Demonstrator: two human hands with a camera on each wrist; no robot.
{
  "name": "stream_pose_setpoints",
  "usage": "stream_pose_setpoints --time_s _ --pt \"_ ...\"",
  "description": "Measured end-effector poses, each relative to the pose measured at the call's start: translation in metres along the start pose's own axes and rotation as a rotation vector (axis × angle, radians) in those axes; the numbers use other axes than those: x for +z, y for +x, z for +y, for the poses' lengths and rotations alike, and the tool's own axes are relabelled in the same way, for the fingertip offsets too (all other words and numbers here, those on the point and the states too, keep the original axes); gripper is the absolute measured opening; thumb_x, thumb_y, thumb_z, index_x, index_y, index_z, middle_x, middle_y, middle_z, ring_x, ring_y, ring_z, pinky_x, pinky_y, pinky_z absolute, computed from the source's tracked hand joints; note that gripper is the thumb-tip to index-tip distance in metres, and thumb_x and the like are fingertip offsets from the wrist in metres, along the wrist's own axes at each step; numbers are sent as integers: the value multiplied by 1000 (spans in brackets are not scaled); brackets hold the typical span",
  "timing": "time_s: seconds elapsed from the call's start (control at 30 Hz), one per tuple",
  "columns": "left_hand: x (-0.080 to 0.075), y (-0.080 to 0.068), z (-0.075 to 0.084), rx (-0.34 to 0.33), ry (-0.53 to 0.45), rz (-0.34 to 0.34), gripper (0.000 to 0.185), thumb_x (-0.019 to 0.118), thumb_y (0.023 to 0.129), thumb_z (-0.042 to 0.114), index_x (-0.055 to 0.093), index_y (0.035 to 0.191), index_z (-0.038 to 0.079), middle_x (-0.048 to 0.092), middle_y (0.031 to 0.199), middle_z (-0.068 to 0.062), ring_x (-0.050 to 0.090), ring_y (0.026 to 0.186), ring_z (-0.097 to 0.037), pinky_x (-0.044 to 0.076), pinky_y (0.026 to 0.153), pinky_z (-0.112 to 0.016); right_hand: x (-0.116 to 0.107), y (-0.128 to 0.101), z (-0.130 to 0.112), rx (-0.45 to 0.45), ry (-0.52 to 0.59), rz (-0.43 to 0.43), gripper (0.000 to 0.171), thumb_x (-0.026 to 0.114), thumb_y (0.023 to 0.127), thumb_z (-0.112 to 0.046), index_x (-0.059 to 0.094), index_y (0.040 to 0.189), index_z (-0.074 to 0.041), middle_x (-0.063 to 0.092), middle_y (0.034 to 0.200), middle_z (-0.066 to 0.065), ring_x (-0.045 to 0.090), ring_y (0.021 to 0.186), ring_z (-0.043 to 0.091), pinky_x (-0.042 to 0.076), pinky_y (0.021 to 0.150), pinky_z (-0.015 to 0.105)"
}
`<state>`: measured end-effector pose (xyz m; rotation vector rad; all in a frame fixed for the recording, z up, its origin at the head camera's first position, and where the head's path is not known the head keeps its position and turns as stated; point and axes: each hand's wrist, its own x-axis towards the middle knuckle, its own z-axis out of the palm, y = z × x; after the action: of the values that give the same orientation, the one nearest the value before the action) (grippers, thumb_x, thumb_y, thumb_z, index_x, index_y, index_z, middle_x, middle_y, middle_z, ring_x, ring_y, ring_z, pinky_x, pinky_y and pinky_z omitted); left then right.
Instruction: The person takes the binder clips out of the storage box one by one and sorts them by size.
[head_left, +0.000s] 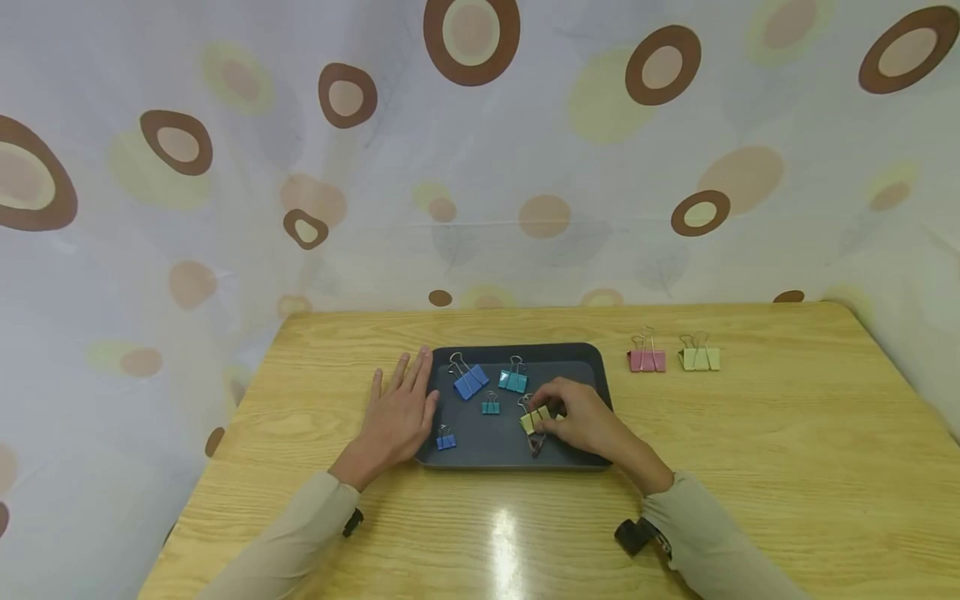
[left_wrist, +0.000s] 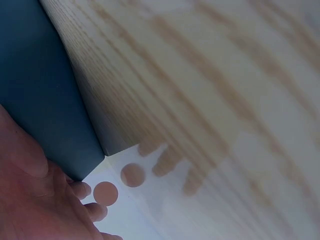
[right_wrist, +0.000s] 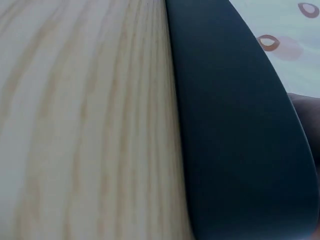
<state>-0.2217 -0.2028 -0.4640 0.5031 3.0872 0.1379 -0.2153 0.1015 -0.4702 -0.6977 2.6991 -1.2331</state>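
Note:
My left hand (head_left: 397, 418) lies with straight fingers along the left side of the dark tray (head_left: 480, 458). The left wrist view has this hand (left_wrist: 45, 200) beside the tray's outer wall (left_wrist: 55, 100). Inside the tray, my right hand (head_left: 585, 418) pinches a yellow binder clip (head_left: 534, 421) between thumb and fingers. Just below that clip is a small pinkish binder clip (head_left: 536, 444), partly covered. A bit of yellow also shows under the right palm. In the right wrist view, the tray wall (right_wrist: 240, 125) hides most of the hand.
In the tray also lie a large blue clip (head_left: 471, 382), a teal clip (head_left: 513, 381), a small teal clip (head_left: 491, 408) and a small blue clip (head_left: 446, 441). Right of it on the wooden table (head_left: 787, 467) stand a pink clip (head_left: 647, 361) and a pale yellow clip (head_left: 701, 359).

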Motion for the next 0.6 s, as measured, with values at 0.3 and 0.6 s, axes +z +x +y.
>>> stream_pose_setpoints --time_s 0.3,0.6 --pt "-3 1 2 2 1 -2 65 32 111 34 11 165 4 14 171 -10 16 156 -35 13 119 -67 -1 0 2 -37 8 48 12 80 87 -2 75 97 -8 65 98 2 64 86 17 56 74 33" --pt "-3 0 2 1 -19 -4 65 32 112 34 11 165 4 14 171 -10 15 156 -35 12 120 -67 -4 -2 5 -62 158 191 15 82 86 -4 78 100 -8 66 101 3 67 89 18 60 80 33"
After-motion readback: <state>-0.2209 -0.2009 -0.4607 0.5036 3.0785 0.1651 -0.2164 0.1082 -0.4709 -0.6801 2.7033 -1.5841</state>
